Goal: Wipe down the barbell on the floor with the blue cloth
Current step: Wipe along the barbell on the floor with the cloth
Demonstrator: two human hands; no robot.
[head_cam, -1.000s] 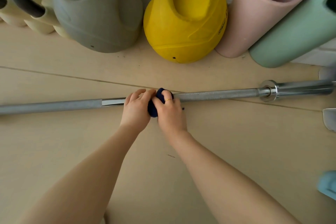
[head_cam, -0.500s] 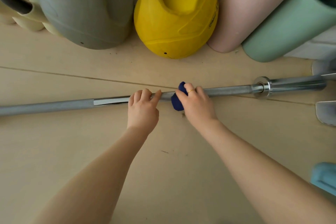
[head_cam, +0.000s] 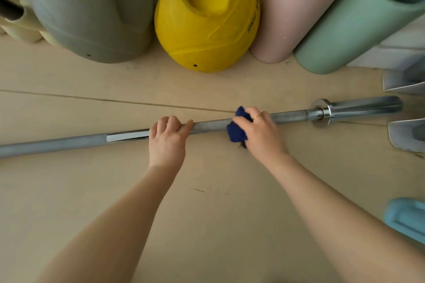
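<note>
Two bare hands work on the barbell [head_cam: 211, 123], which lies on the pale floor [head_cam: 207, 202] and runs from the left edge up toward the right, its collar and chrome sleeve [head_cam: 365, 106] at the right end. The left hand [head_cam: 167, 142] is curled over the shaft from the near side, fingers wrapped across the top and the thumb stretched along the bar to the right; it sits just where the smooth bright band on the left meets the dull knurled part. The right hand [head_cam: 259, 131] is apart from it, further right along the shaft, and is clenched around the blue cloth [head_cam: 238, 128], pressing the bunched fabric against the bar. The cloth wraps the shaft, showing above and below it on the left side of the hand. A thin gold ring [head_cam: 255, 117] sits on one finger of that hand.

Against the far wall stand a grey kettlebell [head_cam: 92, 14], a yellow kettlebell [head_cam: 207, 20], a pink roller [head_cam: 296, 9] and a green roller [head_cam: 354, 20], the two rollers leaning side by side. A light blue object [head_cam: 407, 218] lies near the right edge, on the near side of the bar.
</note>
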